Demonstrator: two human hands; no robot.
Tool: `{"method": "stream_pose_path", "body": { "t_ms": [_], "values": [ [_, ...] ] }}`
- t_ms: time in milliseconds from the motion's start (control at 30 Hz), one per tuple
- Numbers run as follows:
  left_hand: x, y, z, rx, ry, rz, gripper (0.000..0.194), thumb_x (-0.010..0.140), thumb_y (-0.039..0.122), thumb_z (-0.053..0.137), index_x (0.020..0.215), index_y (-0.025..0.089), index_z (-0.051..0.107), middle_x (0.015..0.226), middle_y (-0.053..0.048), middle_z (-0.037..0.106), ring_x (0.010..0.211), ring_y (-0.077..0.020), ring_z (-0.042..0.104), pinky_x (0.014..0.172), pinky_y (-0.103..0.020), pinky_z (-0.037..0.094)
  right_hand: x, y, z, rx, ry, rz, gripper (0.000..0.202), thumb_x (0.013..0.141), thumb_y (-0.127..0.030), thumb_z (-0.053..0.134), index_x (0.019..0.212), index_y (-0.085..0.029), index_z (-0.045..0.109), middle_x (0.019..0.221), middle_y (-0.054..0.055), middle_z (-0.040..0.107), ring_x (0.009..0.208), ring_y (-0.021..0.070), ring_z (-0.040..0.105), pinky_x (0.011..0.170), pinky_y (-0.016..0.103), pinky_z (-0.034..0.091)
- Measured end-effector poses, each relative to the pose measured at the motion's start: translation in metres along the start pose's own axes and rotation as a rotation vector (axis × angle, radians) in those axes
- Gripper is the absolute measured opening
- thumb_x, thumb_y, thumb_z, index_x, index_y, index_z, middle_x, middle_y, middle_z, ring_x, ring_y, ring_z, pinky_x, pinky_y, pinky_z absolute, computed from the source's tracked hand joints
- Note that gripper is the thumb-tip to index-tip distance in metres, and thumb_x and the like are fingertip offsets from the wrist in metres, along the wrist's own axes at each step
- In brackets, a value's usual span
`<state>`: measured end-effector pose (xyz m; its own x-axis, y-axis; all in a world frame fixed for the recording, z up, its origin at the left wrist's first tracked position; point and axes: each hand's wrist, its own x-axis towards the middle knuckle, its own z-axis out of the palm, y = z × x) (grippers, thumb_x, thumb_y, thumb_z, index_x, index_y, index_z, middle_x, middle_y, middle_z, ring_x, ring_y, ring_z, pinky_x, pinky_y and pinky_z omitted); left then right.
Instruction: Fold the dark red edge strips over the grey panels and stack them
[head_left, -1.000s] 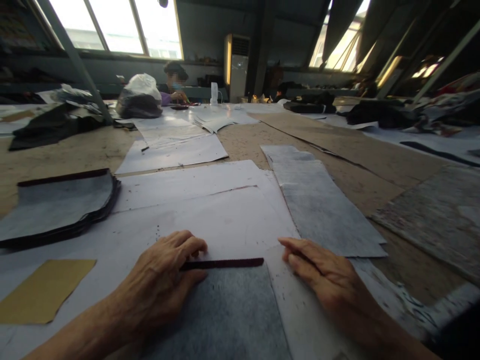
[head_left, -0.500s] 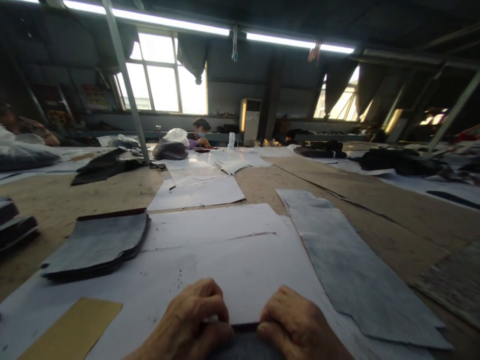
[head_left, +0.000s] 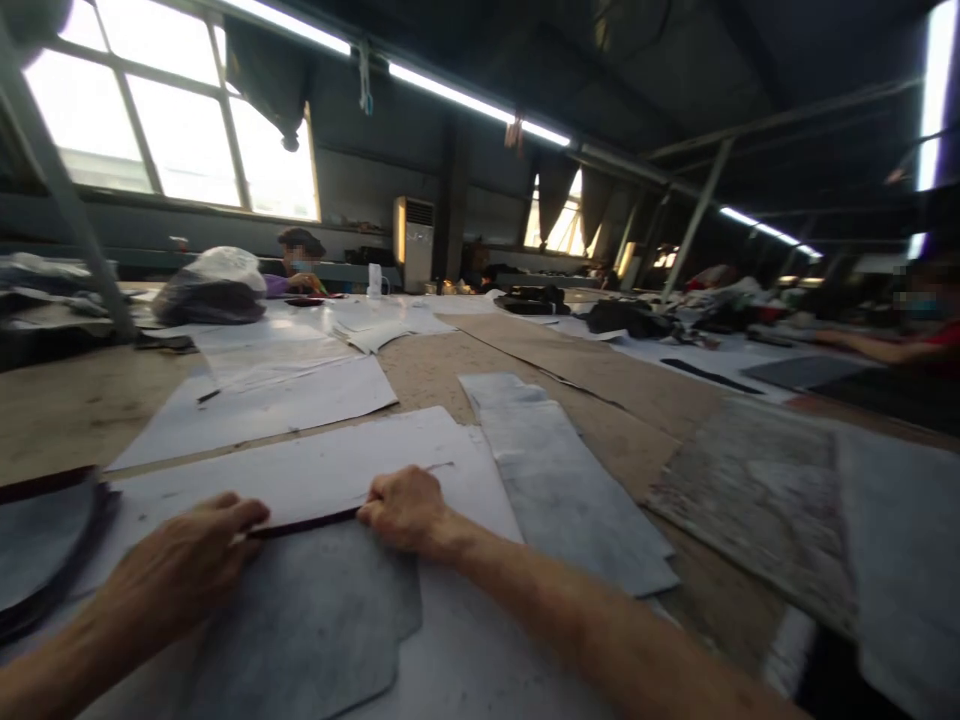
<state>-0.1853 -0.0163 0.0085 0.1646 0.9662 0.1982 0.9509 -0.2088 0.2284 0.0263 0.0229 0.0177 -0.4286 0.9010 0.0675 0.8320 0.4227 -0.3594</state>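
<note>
A grey fabric piece [head_left: 307, 610] with a dark folded strip along its far edge lies on the white sheet [head_left: 480, 640]. My left hand [head_left: 184, 550] pinches the left end of that edge, with a small pale thing at its fingertips that is too small to name. At the right end of the same edge, my right hand [head_left: 405, 508] has its fingers closed on the fabric. A stack of similar grey pieces [head_left: 41, 540] with dark edges sits left of my left hand. To the right lies a long grey piece [head_left: 562, 480].
Brown sheets [head_left: 600, 370] and a mottled grey piece [head_left: 757, 490] cover the right side. A plastic-wrapped bundle [head_left: 214, 287] and a metal post [head_left: 67, 190] stand at the far left. One person [head_left: 298, 262] sits across the table; another person's arm [head_left: 862, 346] reaches in at right.
The view has turned to the right. Both hands have moved forward over the white sheet and farther apart, bringing the grey fabric piece into fuller view.
</note>
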Motion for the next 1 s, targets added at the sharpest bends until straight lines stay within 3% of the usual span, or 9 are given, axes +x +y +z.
{"method": "stream_pose_path", "body": {
  "t_ms": [100, 200, 300, 367, 467, 600, 767, 867, 1000],
  "values": [
    [-0.007, -0.002, 0.038, 0.18, 0.255, 0.235, 0.044, 0.081, 0.037, 0.036, 0.116, 0.017, 0.055, 0.123, -0.012, 0.053, 0.107, -0.0306, 0.052, 0.088, -0.045, 0.041, 0.005, -0.006, 0.015, -0.116, 0.09, -0.101, 0.021, 0.083, -0.032, 0.054, 0.093, -0.014, 0.058, 0.094, 0.005, 0.059, 0.091, 0.0187, 0.054, 0.076, 0.036, 0.044],
    [-0.018, 0.008, 0.069, 0.168, 0.257, 0.36, 0.054, 0.084, 0.045, 0.037, 0.132, 0.02, 0.039, 0.137, -0.006, 0.039, 0.121, -0.0248, 0.043, 0.099, -0.039, 0.037, -0.003, -0.012, 0.021, -0.207, 0.194, -0.221, 0.025, 0.081, -0.023, 0.05, 0.103, -0.015, 0.054, 0.107, 0.007, 0.056, 0.103, 0.0231, 0.046, 0.081, 0.039, 0.04],
    [-0.022, 0.014, 0.078, 0.174, 0.203, 0.377, 0.059, 0.086, 0.047, 0.033, 0.138, 0.02, 0.028, 0.139, -0.005, 0.034, 0.122, -0.024, 0.042, 0.098, -0.037, 0.039, -0.024, -0.003, 0.013, -0.26, 0.247, -0.276, 0.024, 0.082, -0.022, 0.046, 0.104, -0.018, 0.054, 0.11, 0.004, 0.055, 0.102, 0.0215, 0.044, 0.084, 0.038, 0.037],
    [-0.022, 0.014, 0.076, 0.194, 0.196, 0.413, 0.057, 0.087, 0.045, 0.033, 0.139, 0.023, 0.023, 0.141, -0.004, 0.031, 0.123, -0.0245, 0.041, 0.099, -0.04, 0.037, -0.047, 0.013, 0.0, -0.282, 0.272, -0.247, 0.023, 0.083, -0.022, 0.045, 0.103, -0.019, 0.055, 0.106, 0.004, 0.057, 0.099, 0.0204, 0.045, 0.084, 0.036, 0.036],
    [-0.024, 0.016, 0.071, 0.254, 0.294, 0.41, 0.058, 0.086, 0.045, 0.038, 0.139, 0.031, 0.019, 0.146, -0.005, 0.019, 0.128, -0.0288, 0.031, 0.104, -0.05, 0.021, -0.095, 0.045, -0.024, -0.306, 0.31, -0.125, 0.017, 0.081, -0.02, 0.049, 0.095, -0.017, 0.059, 0.095, 0.006, 0.06, 0.091, 0.0208, 0.048, 0.08, 0.035, 0.037],
    [-0.026, 0.025, 0.065, 0.282, 0.391, 0.379, 0.07, 0.081, 0.048, 0.042, 0.141, 0.024, 0.013, 0.145, -0.009, 0.022, 0.129, -0.0313, 0.028, 0.105, -0.054, 0.006, -0.158, 0.084, -0.051, -0.301, 0.318, 0.037, 0.013, 0.073, -0.016, 0.059, 0.086, -0.015, 0.062, 0.083, 0.006, 0.06, 0.083, 0.0207, 0.05, 0.073, 0.033, 0.041],
    [-0.025, 0.047, 0.046, 0.298, 0.445, 0.457, 0.063, 0.083, 0.038, 0.041, 0.14, 0.027, 0.016, 0.145, -0.008, 0.024, 0.127, -0.0334, 0.03, 0.102, -0.06, 0.004, -0.184, 0.117, -0.062, -0.224, 0.235, -0.06, 0.014, 0.074, -0.018, 0.065, 0.088, -0.016, 0.064, 0.089, 0.005, 0.062, 0.085, 0.0178, 0.052, 0.076, 0.029, 0.042],
    [-0.025, 0.07, 0.033, 0.227, 0.4, 0.539, 0.058, 0.083, 0.038, 0.046, 0.136, 0.026, 0.027, 0.136, -0.009, 0.04, 0.118, -0.0313, 0.042, 0.102, -0.056, 0.015, -0.18, 0.127, -0.06, -0.188, 0.205, -0.156, 0.009, 0.08, -0.02, 0.058, 0.085, -0.015, 0.064, 0.088, 0.006, 0.062, 0.083, 0.0165, 0.052, 0.077, 0.028, 0.041],
    [-0.027, 0.112, 0.027, -0.018, 0.232, 0.657, 0.04, 0.085, 0.032, 0.046, 0.124, 0.023, 0.043, 0.118, -0.006, 0.056, 0.105, -0.0236, 0.052, 0.088, -0.037, 0.041, -0.179, 0.133, -0.059, -0.153, 0.182, -0.235, 0.028, 0.088, -0.013, 0.035, 0.085, -0.013, 0.064, 0.082, 0.008, 0.062, 0.078, 0.017, 0.054, 0.074, 0.03, 0.043]
  ]
}}
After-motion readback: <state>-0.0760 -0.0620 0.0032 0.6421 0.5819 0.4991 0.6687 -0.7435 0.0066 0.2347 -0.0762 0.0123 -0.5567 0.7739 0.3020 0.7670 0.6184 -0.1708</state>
